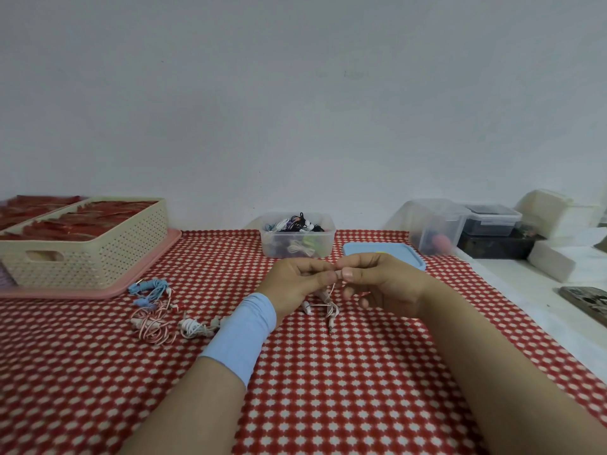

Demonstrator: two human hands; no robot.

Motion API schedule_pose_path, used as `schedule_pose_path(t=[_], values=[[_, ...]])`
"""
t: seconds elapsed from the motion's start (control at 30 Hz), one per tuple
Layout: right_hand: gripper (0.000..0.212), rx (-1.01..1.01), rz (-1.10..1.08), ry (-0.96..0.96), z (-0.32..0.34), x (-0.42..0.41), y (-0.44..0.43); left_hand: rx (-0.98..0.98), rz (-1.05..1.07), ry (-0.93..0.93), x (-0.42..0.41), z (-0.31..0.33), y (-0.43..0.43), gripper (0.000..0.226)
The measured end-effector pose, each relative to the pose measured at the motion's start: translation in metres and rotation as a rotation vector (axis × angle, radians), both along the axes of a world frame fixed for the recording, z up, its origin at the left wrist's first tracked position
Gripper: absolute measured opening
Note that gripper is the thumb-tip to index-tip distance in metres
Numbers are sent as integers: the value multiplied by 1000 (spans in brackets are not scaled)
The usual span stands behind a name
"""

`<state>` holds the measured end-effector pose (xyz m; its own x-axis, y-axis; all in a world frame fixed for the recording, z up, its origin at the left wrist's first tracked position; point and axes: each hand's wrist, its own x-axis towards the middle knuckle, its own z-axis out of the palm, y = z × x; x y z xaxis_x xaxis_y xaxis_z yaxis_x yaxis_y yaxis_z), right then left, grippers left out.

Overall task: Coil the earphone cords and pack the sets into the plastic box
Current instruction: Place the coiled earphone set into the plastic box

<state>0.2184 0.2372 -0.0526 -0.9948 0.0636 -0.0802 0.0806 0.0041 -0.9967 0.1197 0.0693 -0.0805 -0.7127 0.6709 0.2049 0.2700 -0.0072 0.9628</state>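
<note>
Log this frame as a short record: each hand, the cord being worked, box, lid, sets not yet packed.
Left hand: pinches the pink-white cord
Right hand: pinches the same cord, beside the left hand
Cord: earbuds and plug dangle below the hands
Plastic box: open, holding bundled sets
Blue lid: flat on the cloth, right of the box
Waiting: blue set, pink-striped set, white set, loose at left

Mostly hidden in the pinch of the left hand and right hand: the pink-and-white earphone cord, only its hanging end showing. Behind the right hand: near edge of the blue lid. Cut off at the left edge: cream basket and pink tray. Too blurry to name: red stuff in the basket, orange lump in the frosted tub. Too tangled to tell apart: earphone sets in the plastic box. Cut off at the right edge: a dark flat thing.
</note>
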Motion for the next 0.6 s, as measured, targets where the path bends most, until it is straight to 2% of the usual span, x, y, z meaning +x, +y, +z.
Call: schedule_pose_path(t=[0.13, 0.23, 0.43, 0.53, 0.6], values=[[7, 60, -22, 42, 1, -2, 1, 34, 8, 12, 0, 1, 2, 14], [7, 116, -126, 97, 3, -5, -3, 84, 77, 0, -1, 2, 5, 12], [10, 577, -469, 149, 1, -3, 26, 7, 258, 157, -11, -1, 7, 12], [12, 798, -477, 59, -5, -2, 40, -33, 277, 214, -18, 3, 0, 17], [13, 877, -439, 7, -6, -1, 44, -112, 247, 317, -21, 5, -5, 23]])
